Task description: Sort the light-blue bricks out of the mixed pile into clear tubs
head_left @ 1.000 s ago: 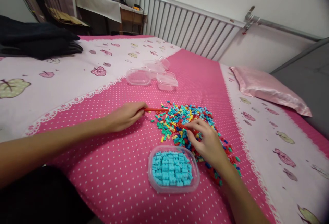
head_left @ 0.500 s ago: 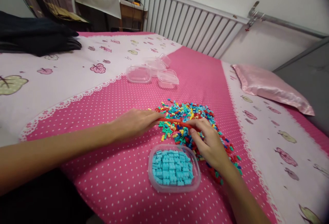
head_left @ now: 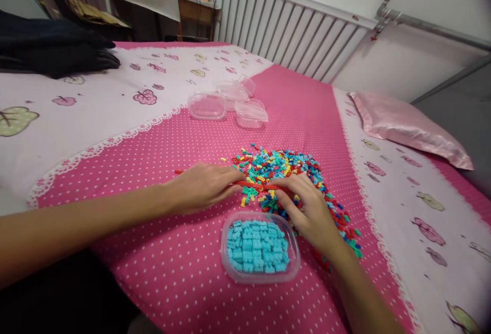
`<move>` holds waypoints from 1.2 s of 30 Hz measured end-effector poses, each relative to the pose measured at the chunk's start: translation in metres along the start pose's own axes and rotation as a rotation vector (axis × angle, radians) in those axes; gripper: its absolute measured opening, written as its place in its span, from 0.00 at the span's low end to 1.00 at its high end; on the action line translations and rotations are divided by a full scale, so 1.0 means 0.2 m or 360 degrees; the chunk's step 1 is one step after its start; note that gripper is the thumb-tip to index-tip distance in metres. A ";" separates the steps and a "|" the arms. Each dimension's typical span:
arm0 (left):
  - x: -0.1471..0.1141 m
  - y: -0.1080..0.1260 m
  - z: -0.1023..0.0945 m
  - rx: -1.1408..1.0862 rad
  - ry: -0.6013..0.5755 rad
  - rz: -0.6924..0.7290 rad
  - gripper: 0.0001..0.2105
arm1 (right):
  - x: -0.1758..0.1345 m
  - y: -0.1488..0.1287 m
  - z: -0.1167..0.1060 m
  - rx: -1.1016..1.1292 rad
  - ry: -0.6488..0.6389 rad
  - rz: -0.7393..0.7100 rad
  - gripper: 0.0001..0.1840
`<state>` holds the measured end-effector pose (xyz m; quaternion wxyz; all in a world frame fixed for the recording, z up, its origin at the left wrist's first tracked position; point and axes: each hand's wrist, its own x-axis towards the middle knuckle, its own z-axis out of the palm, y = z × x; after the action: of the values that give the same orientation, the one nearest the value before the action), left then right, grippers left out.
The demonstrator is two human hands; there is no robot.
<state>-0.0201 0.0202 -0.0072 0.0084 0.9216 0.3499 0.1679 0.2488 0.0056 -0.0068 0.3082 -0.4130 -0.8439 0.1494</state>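
Observation:
A thin red strip [head_left: 249, 184] stretches between my hands over the pile; its make-up is too blurred to tell. My left hand [head_left: 205, 185] is closed around it, and a red end pokes out past the wrist side. With thumb and fingers, my right hand [head_left: 303, 201] pinches the strip's right part. Under and beyond the hands spreads a heap of small toy building bricks [head_left: 274, 162] in red, blue, green and yellow. Just in front of me stands a clear plastic tub [head_left: 294, 260], holding light-blue bricks [head_left: 257, 247] packed in rows.
Several clear plastic tubs and lids [head_left: 207, 106] lie farther back on the pink dotted bedspread [head_left: 153, 257]. A pink pillow [head_left: 410, 129] rests at right, dark folded clothing [head_left: 53, 47] at far left. A white radiator [head_left: 276, 22] lines the wall.
My left hand has shifted slightly, and a red end now shows behind it. The right hand has lowered a little and moved left. The view has tilted slightly.

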 end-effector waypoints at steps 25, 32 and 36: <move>0.02 0.06 -0.01 0.0234 -0.0070 -0.0080 0.12 | -0.01 -0.05 0.01 -0.0206 0.0195 -0.0159 0.08; 0.01 0.06 -0.02 0.0332 0.0002 0.0006 0.10 | -0.01 -0.06 0.00 -0.0225 0.0229 -0.0183 0.08; 0.01 0.07 0.00 0.0347 0.0065 0.0013 0.11 | -0.01 -0.06 0.01 -0.0222 0.0248 -0.0166 0.08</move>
<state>-0.0102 0.0106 -0.0042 -0.0998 0.9148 0.3625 0.1475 0.2415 -0.0034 -0.0022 0.3506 -0.3993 -0.8461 0.0416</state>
